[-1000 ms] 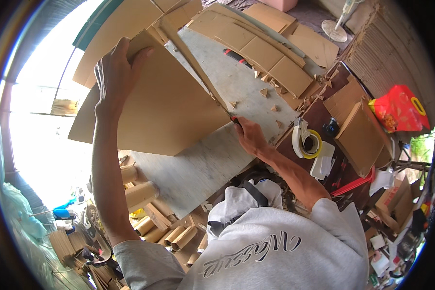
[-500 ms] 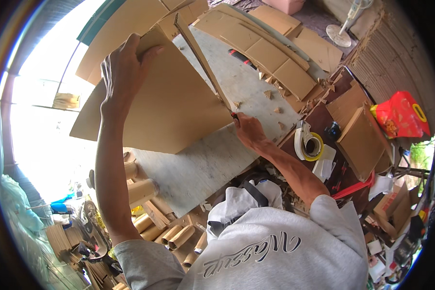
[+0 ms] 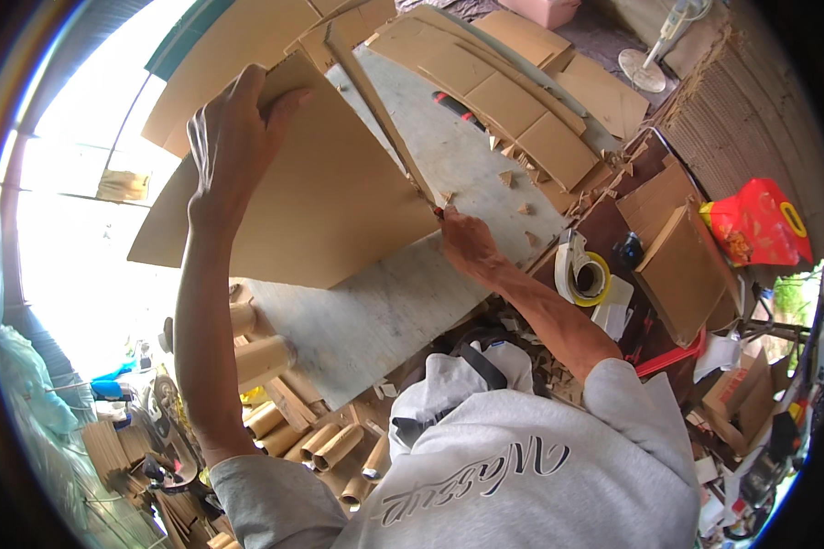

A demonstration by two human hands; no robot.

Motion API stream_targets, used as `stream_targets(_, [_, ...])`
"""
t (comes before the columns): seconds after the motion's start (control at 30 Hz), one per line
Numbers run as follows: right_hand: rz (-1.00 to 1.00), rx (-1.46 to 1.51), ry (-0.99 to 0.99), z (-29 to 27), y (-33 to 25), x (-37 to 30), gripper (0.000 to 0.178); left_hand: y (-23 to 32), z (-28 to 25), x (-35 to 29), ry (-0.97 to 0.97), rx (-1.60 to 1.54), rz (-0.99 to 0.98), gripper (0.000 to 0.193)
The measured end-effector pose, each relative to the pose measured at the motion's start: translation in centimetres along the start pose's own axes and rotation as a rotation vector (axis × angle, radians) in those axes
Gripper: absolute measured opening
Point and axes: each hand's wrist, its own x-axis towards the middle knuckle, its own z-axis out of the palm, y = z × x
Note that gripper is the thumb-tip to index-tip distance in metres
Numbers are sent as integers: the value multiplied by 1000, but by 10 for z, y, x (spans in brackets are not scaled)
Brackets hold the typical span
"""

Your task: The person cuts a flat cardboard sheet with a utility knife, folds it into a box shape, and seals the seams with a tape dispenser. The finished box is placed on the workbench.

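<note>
A large brown cardboard sheet (image 3: 311, 201) is held up at a tilt above the grey-topped table (image 3: 339, 339). My left hand (image 3: 238, 137) is closed on its upper edge, thumb on the near face and fingers behind. My right hand (image 3: 469, 242) grips a cutter knife (image 3: 439, 212) at the sheet's right edge; only its red-and-black end shows, and the blade cannot be made out. From that spot a narrow cardboard strip (image 3: 371, 96) rises, standing apart from the sheet toward the top. Small triangular cardboard scraps (image 3: 506, 177) lie on the table beyond my right hand.
Another red-and-black tool (image 3: 458, 108) lies on the table beside stacked cardboard (image 3: 494, 87). To the right are a tape dispenser (image 3: 572, 265), flat cartons (image 3: 687, 274) and a red bag (image 3: 760, 224). Cardboard tubes (image 3: 339, 446) lie at lower left. A white fan (image 3: 645, 69) stands far back.
The view has shifted slightly. Both hands keep their grips, and the cardboard sheet and strip are in nearly the same position.
</note>
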Motion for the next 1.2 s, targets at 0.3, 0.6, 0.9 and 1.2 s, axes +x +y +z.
stream_targets(0.3, [-86,-184,-39,-3,4,4,19,10,-9,-3,-27,38,-21,36])
stream_targets(0.6, [-64,-145,51,16,55,-30,18,3,-6,17,-28,40,6,32])
stream_targets(0.9, [-40,-69,22,9,42,-34,21,12,-5,10,-90,-26,-70,33])
stream_targets(1.2, [51,34,37,-7,49,-54,22,-3,6,12,-36,-22,-32,39])
